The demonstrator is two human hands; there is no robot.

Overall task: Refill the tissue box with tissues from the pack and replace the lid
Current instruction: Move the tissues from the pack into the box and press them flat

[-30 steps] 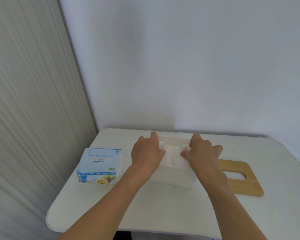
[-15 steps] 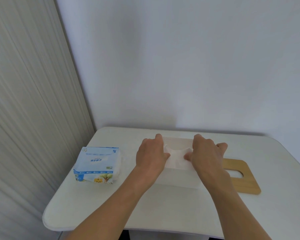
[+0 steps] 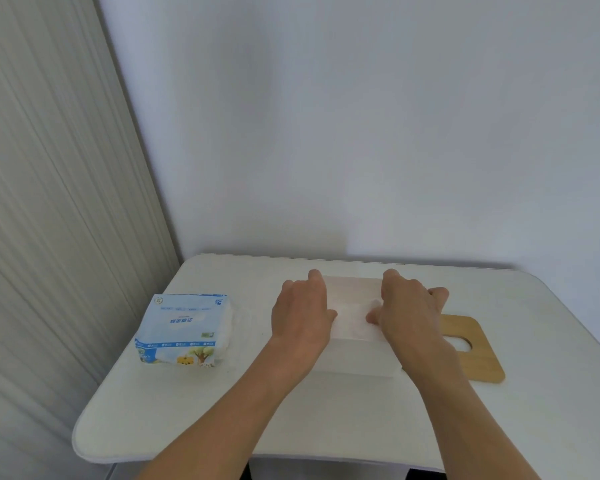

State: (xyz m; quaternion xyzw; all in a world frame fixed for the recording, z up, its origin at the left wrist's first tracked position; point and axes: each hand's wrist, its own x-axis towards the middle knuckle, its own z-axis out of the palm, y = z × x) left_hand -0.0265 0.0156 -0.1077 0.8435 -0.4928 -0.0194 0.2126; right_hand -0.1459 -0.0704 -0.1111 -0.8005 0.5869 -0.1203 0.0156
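Note:
A white tissue box (image 3: 355,358) stands lidless in the middle of the white table (image 3: 194,420). A stack of white tissues (image 3: 352,306) lies in its top opening. My left hand (image 3: 302,313) presses on the left end of the stack, fingers curled over it. On the right end rests my right hand (image 3: 407,310), fingers down on the tissues. The blue and white tissue pack (image 3: 184,330) lies to the left of the box. The wooden lid (image 3: 471,348) with an oval slot lies flat to the right of the box.
A white wall runs close behind the table. On the left a ribbed grey panel (image 3: 49,237) stands beside the table's left edge. The table's rounded front edge is near my forearms.
Both hands have pushed the tissues lower into the box, and the stack now looks flatter. The view has shifted slightly; pack and lid have not moved.

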